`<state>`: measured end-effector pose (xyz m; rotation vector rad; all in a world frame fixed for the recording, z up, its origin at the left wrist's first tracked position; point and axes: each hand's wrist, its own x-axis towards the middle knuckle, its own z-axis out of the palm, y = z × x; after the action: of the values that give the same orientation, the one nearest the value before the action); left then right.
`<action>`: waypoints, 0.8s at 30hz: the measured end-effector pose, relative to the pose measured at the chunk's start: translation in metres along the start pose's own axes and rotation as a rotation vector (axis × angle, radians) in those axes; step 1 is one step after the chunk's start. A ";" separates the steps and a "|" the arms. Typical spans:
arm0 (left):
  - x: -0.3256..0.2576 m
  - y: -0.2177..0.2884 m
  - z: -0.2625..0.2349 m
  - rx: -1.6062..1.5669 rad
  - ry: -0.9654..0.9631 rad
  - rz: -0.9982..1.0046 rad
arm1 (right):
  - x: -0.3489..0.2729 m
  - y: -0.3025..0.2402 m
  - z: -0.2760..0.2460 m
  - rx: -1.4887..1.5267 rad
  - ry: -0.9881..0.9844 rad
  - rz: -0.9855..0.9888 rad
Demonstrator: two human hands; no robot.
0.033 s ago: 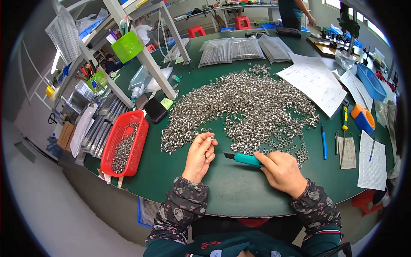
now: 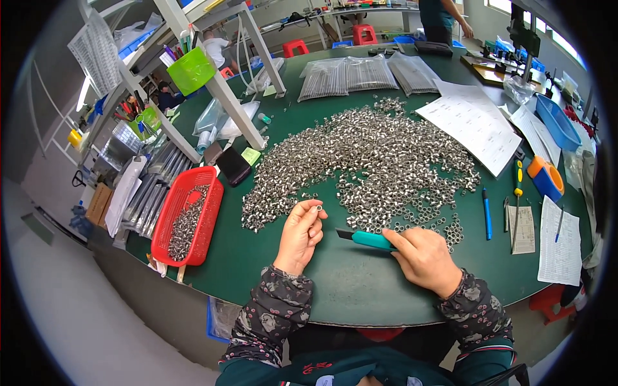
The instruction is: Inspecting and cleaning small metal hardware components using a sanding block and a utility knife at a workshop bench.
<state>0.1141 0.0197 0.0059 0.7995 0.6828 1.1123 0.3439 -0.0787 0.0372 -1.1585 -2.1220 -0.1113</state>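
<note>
While the left hand (image 2: 299, 235) pinches a small metal ring (image 2: 317, 208) between thumb and forefinger, held just above the green surface (image 2: 360, 283), the right hand (image 2: 421, 257) has its grip clenched around a teal knife (image 2: 367, 238). The knife lies nearly level, its dark tip pointing left toward the left hand and stopping just short of it. Both hands sit at the near edge of a wide heap of rings (image 2: 380, 161) that spreads across the middle of the surface; a few loose rings lie between the heap and the knife.

To the left, a red basket (image 2: 168, 212) holds more rings and overhangs the surface's edge. Beyond it stands a white frame (image 2: 212, 83) carrying a green cup (image 2: 191, 69). To the right of the heap lie a blue pen (image 2: 487, 213), a screwdriver (image 2: 516, 193) with a yellow-green handle, an orange tape holder (image 2: 546, 178) and several printed sheets (image 2: 473, 122). Clear bags (image 2: 360, 74) lie at the far side, and a blue tray (image 2: 559, 122) sits at the right rim. Another person (image 2: 441, 16) stands at the far end.
</note>
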 end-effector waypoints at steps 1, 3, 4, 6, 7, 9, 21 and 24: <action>0.000 0.000 0.000 0.000 -0.002 0.001 | 0.000 0.000 0.000 0.001 0.007 -0.005; 0.000 0.000 -0.001 -0.006 0.000 0.006 | 0.000 0.001 0.000 0.000 0.014 -0.011; 0.000 0.000 -0.001 -0.006 0.000 0.006 | -0.001 0.001 0.000 -0.006 0.007 -0.008; 0.000 0.000 -0.001 0.006 0.011 0.007 | -0.001 0.000 0.000 -0.010 0.000 -0.007; 0.000 0.000 0.000 0.007 0.009 0.007 | 0.000 0.000 -0.001 -0.010 0.001 -0.006; 0.000 0.000 0.000 -0.007 0.000 0.004 | 0.000 0.001 -0.001 -0.011 0.002 -0.005; -0.001 0.000 0.001 0.003 -0.046 -0.011 | -0.001 -0.001 -0.001 0.041 -0.005 0.035; 0.001 -0.002 0.002 0.040 -0.063 -0.012 | -0.002 0.002 0.001 0.122 0.049 0.080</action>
<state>0.1171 0.0199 0.0056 0.8606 0.6580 1.0611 0.3455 -0.0784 0.0343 -1.1548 -2.0081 0.0264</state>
